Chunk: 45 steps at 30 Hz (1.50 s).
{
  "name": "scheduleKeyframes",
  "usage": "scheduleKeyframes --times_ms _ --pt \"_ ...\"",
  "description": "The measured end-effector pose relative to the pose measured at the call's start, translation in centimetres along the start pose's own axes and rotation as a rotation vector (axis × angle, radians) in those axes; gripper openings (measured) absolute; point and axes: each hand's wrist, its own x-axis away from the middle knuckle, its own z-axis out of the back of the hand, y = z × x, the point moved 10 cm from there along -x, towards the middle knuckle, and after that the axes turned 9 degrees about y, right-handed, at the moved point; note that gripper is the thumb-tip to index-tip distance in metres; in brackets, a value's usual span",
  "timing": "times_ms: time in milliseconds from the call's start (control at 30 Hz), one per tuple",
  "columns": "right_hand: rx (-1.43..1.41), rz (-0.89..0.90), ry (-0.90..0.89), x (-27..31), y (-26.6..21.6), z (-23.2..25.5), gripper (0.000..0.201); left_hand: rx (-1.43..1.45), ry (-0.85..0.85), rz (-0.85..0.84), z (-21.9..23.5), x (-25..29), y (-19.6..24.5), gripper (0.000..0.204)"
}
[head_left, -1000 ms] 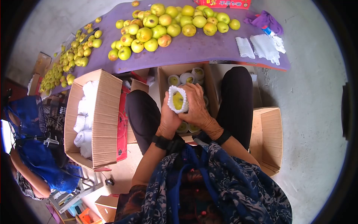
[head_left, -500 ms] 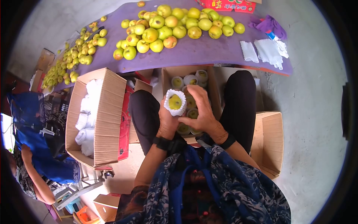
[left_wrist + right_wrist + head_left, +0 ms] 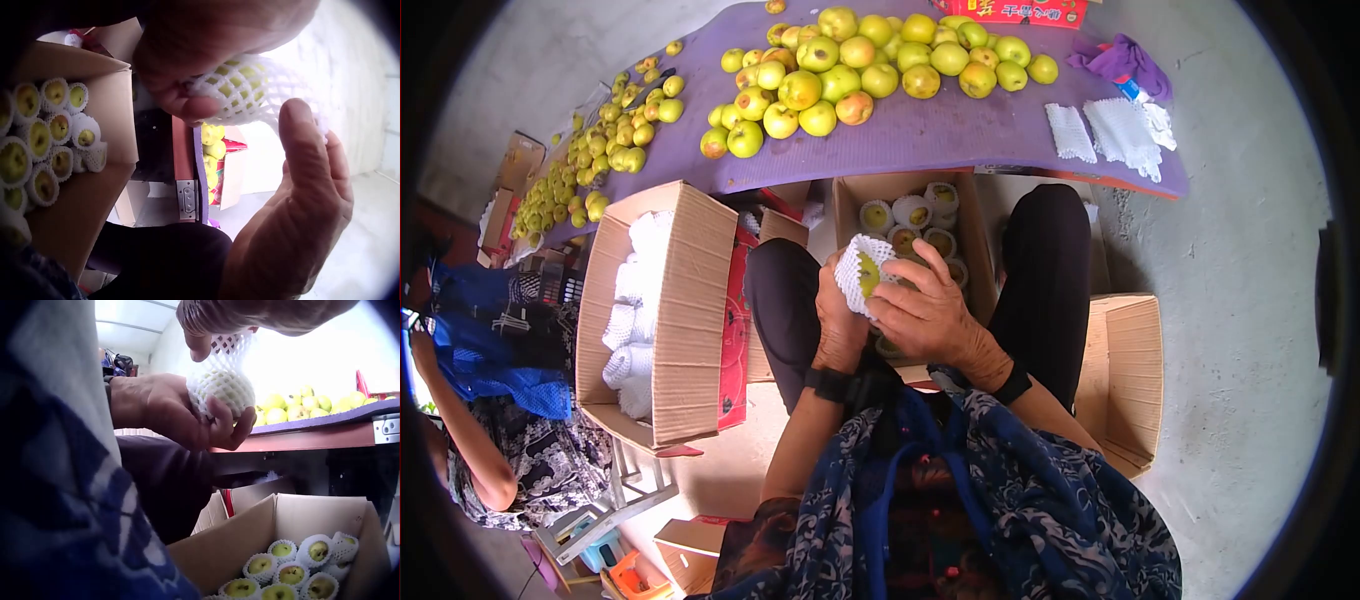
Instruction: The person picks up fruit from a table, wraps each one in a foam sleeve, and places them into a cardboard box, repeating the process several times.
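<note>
White netting [image 3: 851, 270] wraps a green apple [image 3: 868, 277], part showing, gripped in the curled fingers of the left hand [image 3: 838, 315] while the right hand [image 3: 930, 315] pinches the netting's edge, with sleeved apples [image 3: 913, 213] in the cardboard box [image 3: 968, 228] below and many bare apples [image 3: 839, 83] on the purple surface [image 3: 960, 130].

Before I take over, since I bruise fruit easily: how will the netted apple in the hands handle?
The apple is round, so it would probably roll if put down loose. Its white net looks soft and likely to flex; the open mesh may make it less slippery.
</note>
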Motion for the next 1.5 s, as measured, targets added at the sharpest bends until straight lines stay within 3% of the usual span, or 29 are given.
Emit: scheduleKeyframes --times_ms 33,100,267,367,433,500,533,600,667,733,800,933,1000,1033,1100,1133,1200,1233,1300,1433,1500 --pt "-0.042 0.008 0.034 -0.3 -0.4 0.5 0.025 0.0 0.0 0.0 0.2 0.1 0.4 0.032" --pt "-0.081 0.013 0.015 -0.8 -0.7 0.9 0.025 -0.306 -0.04 -0.122 -0.1 0.5 2.3 0.034" --pt "-0.152 0.031 -0.068 -0.9 -1.2 0.7 0.026 -0.284 0.016 -0.232 0.4 1.6 2.9 0.039" --pt "-0.154 0.016 0.019 -0.9 -0.9 1.2 0.02 -0.17 0.026 -0.24 0.5 1.3 1.9 0.042" --pt "-0.241 -0.117 0.013 -0.5 0.4 0.9 0.02 -0.095 0.006 -0.197 0.4 1.3 1.3 0.043" --pt "-0.232 -0.185 0.044 0.0 1.4 0.6 0.022 -0.341 0.033 -0.354 -0.1 2.3 3.8 0.043" --pt "-0.225 -0.251 0.075 0.4 2.2 0.5 0.024 -0.342 0.031 -0.353 -0.2 1.9 3.0 0.043" --pt "-0.212 -0.291 0.083 0.9 2.8 0.1 0.027 0.106 0.001 0.01 -0.3 0.3 -1.6 0.044" --pt "-0.2 -0.33 0.092 1.0 3.3 0.1 0.032 0.11 -0.032 0.018 -0.5 0.3 -1.8 0.042" --pt "-0.114 -0.344 0.016 1.1 3.4 -0.3 0.049 0.114 -0.064 0.027 -0.9 0.5 -1.5 0.041" --pt "-0.081 -0.362 -0.027 1.6 3.7 -0.8 0.056 0.334 -0.077 0.149 -1.4 1.0 -2.0 0.037" --pt "-0.022 -0.428 -0.163 2.2 4.2 -2.0 0.068 0.256 -0.077 0.155 -1.2 1.0 -2.9 0.033" --pt "-0.016 -0.446 -0.184 2.3 4.4 -2.1 0.067 -0.12 -0.127 0.023 -1.7 1.9 0.1 0.032" --pt "-0.009 -0.464 -0.204 2.4 4.5 -2.2 0.066 -0.12 -0.127 0.024 -1.6 1.9 -0.1 0.032" --pt "-0.018 -0.465 -0.21 2.5 4.7 -2.0 0.065 -0.342 -0.109 -0.258 -1.7 2.3 2.1 0.026" --pt "-0.026 -0.464 -0.215 2.5 4.8 -1.9 0.064 -0.342 -0.108 -0.258 -1.6 2.3 2.3 0.026" --pt "-0.042 -0.43 -0.175 1.8 4.8 -1.2 0.063 -0.022 -0.077 0.102 -1.4 2.4 1.3 0.027" --pt "-0.057 -0.397 -0.136 1.4 4.6 -0.7 0.062 -0.022 -0.077 0.103 -1.6 2.1 1.0 0.027" --pt "-0.102 -0.401 -0.101 1.1 4.5 -0.5 0.059 0.576 -0.017 0.483 -2.2 2.2 -2.7 0.034" --pt "-0.205 -0.38 -0.026 1.2 4.2 -0.9 0.057 0.433 -0.053 0.385 -1.9 1.7 -3.8 0.031" --pt "-0.209 -0.382 -0.034 1.3 4.2 -1.1 0.057 0.278 -0.137 0.162 -2.1 1.7 -2.4 0.03"
